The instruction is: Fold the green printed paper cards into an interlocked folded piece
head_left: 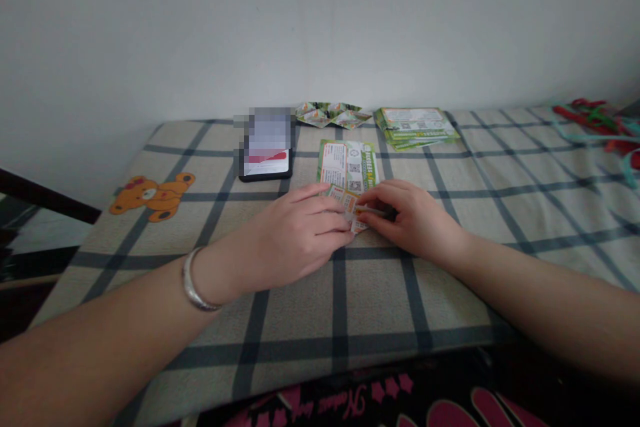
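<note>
A green and white printed paper sheet (349, 165) lies flat on the checked cloth (450, 267), its near edge folded up. My left hand (295, 233), with a silver bangle on the wrist, presses its fingers on the sheet's near left corner. My right hand (413, 217) pinches the folded near edge from the right, fingers closed on the paper. Both hands meet at the fold.
A phone (267, 147) lies left of the sheet. Folded green paper pieces (330, 114) and a stack of the same sheets (416, 125) sit by the wall. Red and teal cords (605, 127) lie at far right. A bear print (150, 197) marks the cloth's left.
</note>
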The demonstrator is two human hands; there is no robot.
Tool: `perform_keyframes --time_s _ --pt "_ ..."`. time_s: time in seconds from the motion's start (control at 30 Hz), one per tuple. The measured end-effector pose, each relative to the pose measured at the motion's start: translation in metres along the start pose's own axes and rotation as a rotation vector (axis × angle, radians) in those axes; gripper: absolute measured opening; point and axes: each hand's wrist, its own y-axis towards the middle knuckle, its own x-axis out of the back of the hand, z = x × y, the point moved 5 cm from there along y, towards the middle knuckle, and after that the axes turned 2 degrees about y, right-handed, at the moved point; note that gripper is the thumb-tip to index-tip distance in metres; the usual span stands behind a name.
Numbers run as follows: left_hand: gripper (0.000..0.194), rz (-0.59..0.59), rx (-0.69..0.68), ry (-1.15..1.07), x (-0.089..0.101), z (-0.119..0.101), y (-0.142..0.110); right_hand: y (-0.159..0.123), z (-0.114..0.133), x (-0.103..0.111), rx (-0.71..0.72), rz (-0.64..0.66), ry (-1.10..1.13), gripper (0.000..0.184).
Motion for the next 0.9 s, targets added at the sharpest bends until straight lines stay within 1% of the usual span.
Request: perform_keyframes --time_s 0.17,0.37,0.6,0.73,0.9 --pt "0.02 0.032 0.012 0.007 -0.003 -0.002 0.0 -0.003 0.003 0.003 0.009 0.002 -0.057 0.012" --pt "0.021 0.039 0.008 0.006 -0.002 -0.002 0.0 -0.005 0.009 0.004 0.095 0.09 -0.104 0.015" --pt "0.019 0.021 0.018 0.018 -0.002 -0.003 0.001 -0.005 0.011 0.006 0.115 0.062 -0.129 0.016" --pt "0.018 0.035 0.018 0.032 -0.003 -0.004 0.0 -0.006 0.014 0.006 0.124 0.048 -0.18 0.019" --pt "0.019 0.034 0.028 0.024 -0.002 -0.003 0.0 -0.007 0.015 0.007 0.129 0.068 -0.19 0.018"
